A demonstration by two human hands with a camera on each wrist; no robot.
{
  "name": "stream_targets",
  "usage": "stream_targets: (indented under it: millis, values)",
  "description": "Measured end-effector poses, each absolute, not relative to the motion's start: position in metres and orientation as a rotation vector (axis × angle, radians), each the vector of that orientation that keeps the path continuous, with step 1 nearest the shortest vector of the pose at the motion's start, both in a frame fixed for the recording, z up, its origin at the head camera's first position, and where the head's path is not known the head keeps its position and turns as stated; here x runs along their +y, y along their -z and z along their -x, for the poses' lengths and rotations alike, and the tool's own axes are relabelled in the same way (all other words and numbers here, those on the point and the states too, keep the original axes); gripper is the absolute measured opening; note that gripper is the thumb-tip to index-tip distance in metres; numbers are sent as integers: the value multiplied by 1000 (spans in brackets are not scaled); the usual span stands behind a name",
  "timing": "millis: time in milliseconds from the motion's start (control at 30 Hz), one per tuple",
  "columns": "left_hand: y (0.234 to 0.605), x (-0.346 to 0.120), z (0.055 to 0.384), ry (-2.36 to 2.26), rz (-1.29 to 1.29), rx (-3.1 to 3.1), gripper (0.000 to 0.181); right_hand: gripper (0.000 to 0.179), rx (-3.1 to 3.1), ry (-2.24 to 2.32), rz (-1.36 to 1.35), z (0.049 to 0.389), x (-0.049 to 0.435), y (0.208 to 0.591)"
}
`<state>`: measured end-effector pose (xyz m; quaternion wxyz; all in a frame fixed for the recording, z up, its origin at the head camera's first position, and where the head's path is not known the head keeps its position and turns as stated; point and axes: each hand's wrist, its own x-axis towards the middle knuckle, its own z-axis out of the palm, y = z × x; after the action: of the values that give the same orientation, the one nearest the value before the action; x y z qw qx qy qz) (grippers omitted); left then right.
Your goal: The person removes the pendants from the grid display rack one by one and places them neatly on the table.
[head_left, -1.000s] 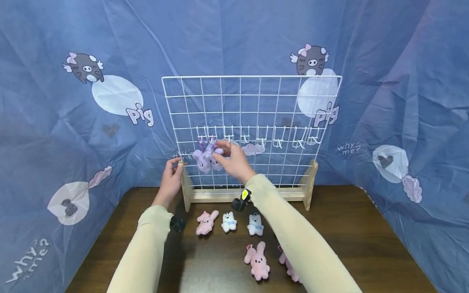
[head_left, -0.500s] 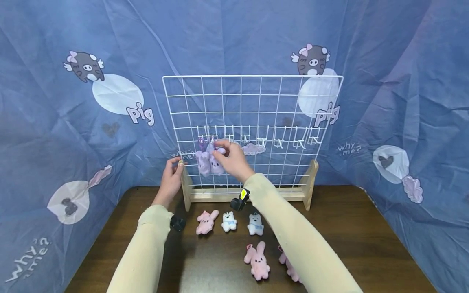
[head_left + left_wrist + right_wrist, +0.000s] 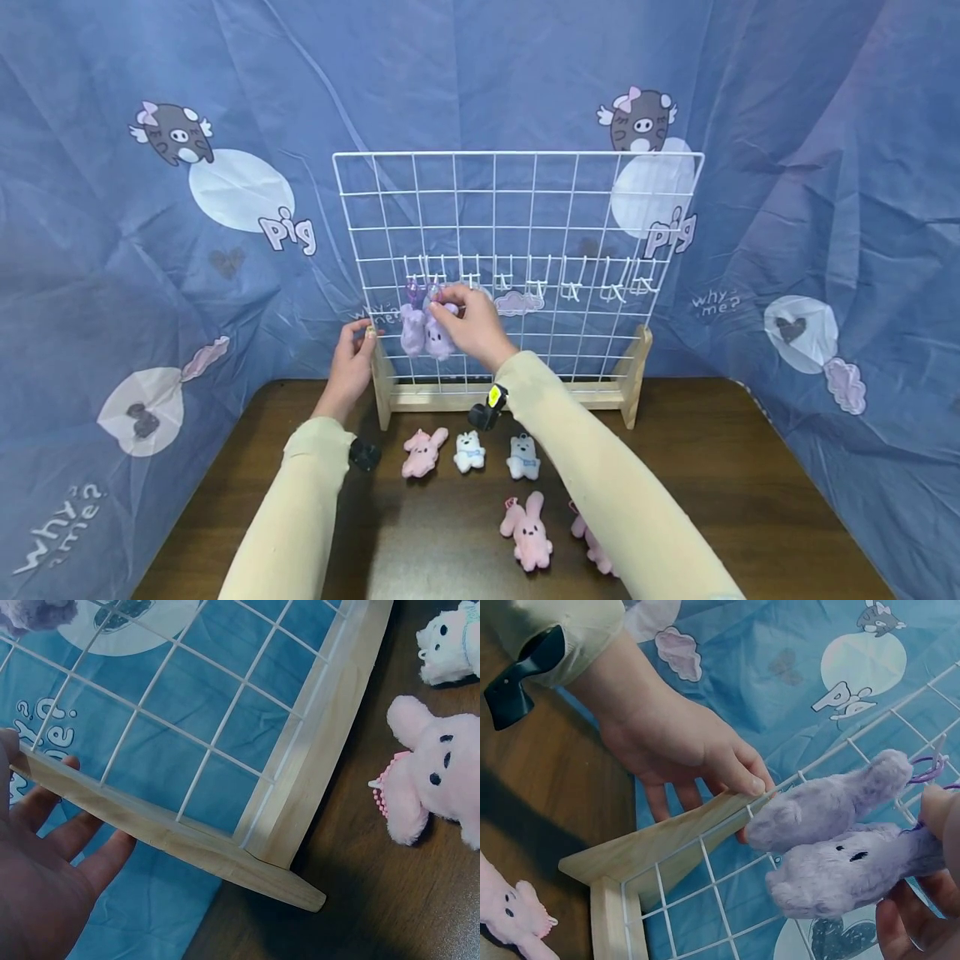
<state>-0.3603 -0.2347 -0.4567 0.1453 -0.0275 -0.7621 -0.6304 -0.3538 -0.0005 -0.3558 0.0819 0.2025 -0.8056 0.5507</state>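
Two purple plush bunny keychains hang by purple loops at the left end of a white wire grid rack [image 3: 492, 227]. My right hand [image 3: 476, 325] pinches the top of the right-hand purple plush bunny [image 3: 832, 877], near its loop. Close beside it hangs the other purple plush bunny [image 3: 412, 331], turned sideways in the right wrist view. My left hand [image 3: 351, 371] holds the rack's left wooden upright [image 3: 172, 832], thumb on one side and fingers on the other. Part of the right hand is cut off in the right wrist view.
Several white hooks [image 3: 572, 290] continue along the grid to the right. On the brown table [image 3: 720, 492] lie a pink plush bunny [image 3: 423, 454], two white plush bears [image 3: 522, 458], and two more pink bunnies [image 3: 531, 537] nearer the front, one partly under the right sleeve.
The purple bunnies have swung lower and straighter, and the left one has turned its face away. My right hand has shifted slightly left; my left hand stays on the upright.
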Motion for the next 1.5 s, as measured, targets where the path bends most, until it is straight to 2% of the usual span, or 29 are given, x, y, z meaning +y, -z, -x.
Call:
stream_targets:
  millis: [433, 1000, 1500]
  values:
    - [456, -236, 359, 1834, 78, -2197, 42, 16, -2362, -1633, -649, 349, 6, 358]
    - [458, -236, 362, 1821, 77, -2196, 40, 19, -2370, -1639, -665, 339, 13, 355]
    - [452, -235, 357, 1854, 54, -2212, 43, 21, -2359, -1772, -791, 321, 29, 360]
